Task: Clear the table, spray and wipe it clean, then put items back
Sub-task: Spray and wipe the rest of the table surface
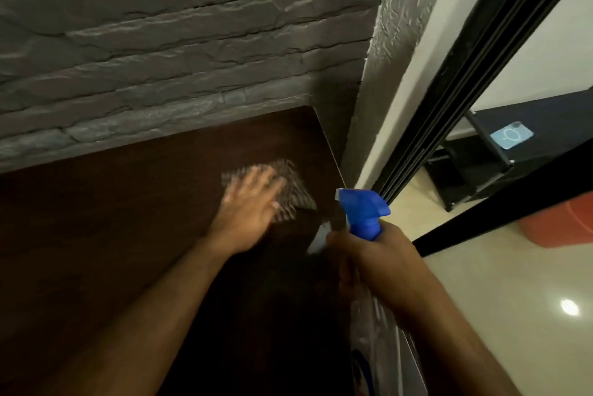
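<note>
Dark table [112,251]: left hand [247,206] presses cloth [288,193]; right hand [372,264] holds spray bottle [362,213].

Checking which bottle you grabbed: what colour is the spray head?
Blue, on the plastic spray bottle's trigger head in the right hand; head view.

The dark table top [112,251] lies bare across the left and lower middle of the frame, open for a hand to pass. Along the upper left the grey brick wall [160,42] closes off its far edge. Near the table's right corner, the left hand [247,206] lies flat on a cloth [288,193], and the right hand [372,257] grips a spray bottle [364,213] just beside it, crowding that corner. Right of the edge, a black door frame [465,75] rises.
</note>
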Available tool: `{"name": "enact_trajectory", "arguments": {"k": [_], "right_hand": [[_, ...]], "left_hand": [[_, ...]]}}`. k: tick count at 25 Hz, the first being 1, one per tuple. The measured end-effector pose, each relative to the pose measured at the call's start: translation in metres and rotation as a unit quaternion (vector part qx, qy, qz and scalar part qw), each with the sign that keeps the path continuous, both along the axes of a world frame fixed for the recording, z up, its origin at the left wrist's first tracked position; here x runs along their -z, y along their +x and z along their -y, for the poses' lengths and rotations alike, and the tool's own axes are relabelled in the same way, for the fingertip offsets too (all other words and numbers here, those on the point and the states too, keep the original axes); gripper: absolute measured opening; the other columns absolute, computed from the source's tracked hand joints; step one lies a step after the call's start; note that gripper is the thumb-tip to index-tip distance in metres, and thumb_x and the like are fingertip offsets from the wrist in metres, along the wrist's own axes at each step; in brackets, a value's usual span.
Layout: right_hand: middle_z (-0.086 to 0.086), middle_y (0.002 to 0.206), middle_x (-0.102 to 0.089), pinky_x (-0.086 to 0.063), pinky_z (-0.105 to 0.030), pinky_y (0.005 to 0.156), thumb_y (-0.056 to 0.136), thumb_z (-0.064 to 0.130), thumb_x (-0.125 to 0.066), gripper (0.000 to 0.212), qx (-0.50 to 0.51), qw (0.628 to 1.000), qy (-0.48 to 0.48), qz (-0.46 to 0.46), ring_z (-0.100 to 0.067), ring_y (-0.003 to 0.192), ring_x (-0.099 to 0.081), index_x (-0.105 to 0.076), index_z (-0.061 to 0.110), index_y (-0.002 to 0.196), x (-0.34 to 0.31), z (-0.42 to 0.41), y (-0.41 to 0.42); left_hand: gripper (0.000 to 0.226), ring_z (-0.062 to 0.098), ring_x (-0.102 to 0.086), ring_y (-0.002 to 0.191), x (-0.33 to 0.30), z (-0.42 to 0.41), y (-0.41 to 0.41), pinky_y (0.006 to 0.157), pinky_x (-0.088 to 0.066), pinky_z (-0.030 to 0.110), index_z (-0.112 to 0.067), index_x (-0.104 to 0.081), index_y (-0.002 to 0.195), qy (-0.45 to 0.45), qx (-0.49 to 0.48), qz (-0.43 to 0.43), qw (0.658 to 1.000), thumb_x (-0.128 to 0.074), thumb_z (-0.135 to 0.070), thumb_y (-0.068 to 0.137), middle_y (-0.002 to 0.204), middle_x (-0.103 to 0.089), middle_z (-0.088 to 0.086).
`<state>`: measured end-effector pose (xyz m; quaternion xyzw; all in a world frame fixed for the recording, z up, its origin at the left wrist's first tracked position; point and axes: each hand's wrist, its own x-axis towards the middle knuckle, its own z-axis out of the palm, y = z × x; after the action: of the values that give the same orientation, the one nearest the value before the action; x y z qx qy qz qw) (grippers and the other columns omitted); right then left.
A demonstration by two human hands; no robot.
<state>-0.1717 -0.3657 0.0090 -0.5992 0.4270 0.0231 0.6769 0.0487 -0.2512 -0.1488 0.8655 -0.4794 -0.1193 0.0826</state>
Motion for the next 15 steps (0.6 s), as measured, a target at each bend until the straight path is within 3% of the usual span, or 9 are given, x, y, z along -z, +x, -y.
{"name": "enact_trajectory", "arguments": {"k": [2,4,7,10,12,15], "right_hand": [[0.000,0.058,-0.063,-0.046,-0.015,0.040,0.084,0.020,-0.070,0.021,0.001,1.000,-0.003,-0.005,-0.008,0.042,-0.057,-0.058,0.009,0.098,-0.001,-0.002,0.001],[-0.002,0.059,-0.062,-0.048,-0.016,0.041,0.084,0.019,-0.069,0.022,0.007,1.000,-0.010,-0.004,-0.009,0.043,-0.056,-0.058,0.007,0.099,-0.001,-0.007,0.005],[-0.008,0.063,-0.061,-0.052,-0.020,0.044,0.084,0.020,-0.068,0.025,0.020,1.000,-0.012,-0.018,-0.014,0.045,-0.057,-0.057,0.005,0.101,0.000,-0.018,0.009],[-0.010,0.063,-0.061,-0.053,-0.025,0.048,0.083,0.021,-0.068,0.027,0.014,0.999,-0.014,-0.029,-0.016,0.046,-0.057,-0.057,0.004,0.102,-0.003,-0.027,0.008],[-0.009,0.064,-0.061,-0.053,-0.023,0.047,0.084,0.022,-0.069,0.027,0.021,0.999,-0.005,-0.027,-0.015,0.047,-0.058,-0.057,0.006,0.103,-0.007,-0.027,0.005],[-0.006,0.063,-0.063,-0.055,-0.023,0.049,0.083,0.027,-0.070,0.029,0.017,0.999,-0.020,-0.038,-0.015,0.050,-0.061,-0.058,0.011,0.104,-0.005,-0.026,-0.005]], "left_hand": [[0.053,0.015,0.013,0.149,-0.010,0.023,0.043,0.118,0.006,0.045,-0.038,-0.009,0.154,0.047,-0.115,-0.007,0.992,-0.020,-0.047,0.102,0.164,0.004,-0.008],[0.054,0.022,0.011,0.149,-0.018,0.077,0.057,0.118,0.007,0.048,-0.034,-0.009,0.155,0.070,-0.152,-0.004,0.986,-0.021,-0.043,0.103,0.164,0.006,-0.004],[0.055,0.024,0.006,0.150,-0.022,0.119,0.007,0.118,0.004,0.051,-0.034,-0.015,0.154,0.039,-0.020,-0.005,0.999,-0.027,-0.040,0.101,0.164,-0.003,-0.002],[0.058,0.018,0.001,0.150,-0.003,0.049,-0.024,0.117,0.003,0.047,-0.036,-0.017,0.152,0.014,0.085,0.017,0.996,-0.019,-0.045,0.095,0.163,-0.009,-0.005],[0.056,0.020,-0.002,0.150,-0.001,0.011,0.003,0.117,-0.002,0.049,-0.035,-0.016,0.153,0.020,0.052,0.068,0.996,-0.020,-0.044,0.098,0.163,-0.010,-0.003],[0.052,0.021,0.006,0.150,-0.011,0.043,0.057,0.119,0.003,0.049,-0.036,-0.012,0.154,0.054,-0.095,0.011,0.994,-0.024,-0.041,0.103,0.164,-0.001,-0.004]]}}
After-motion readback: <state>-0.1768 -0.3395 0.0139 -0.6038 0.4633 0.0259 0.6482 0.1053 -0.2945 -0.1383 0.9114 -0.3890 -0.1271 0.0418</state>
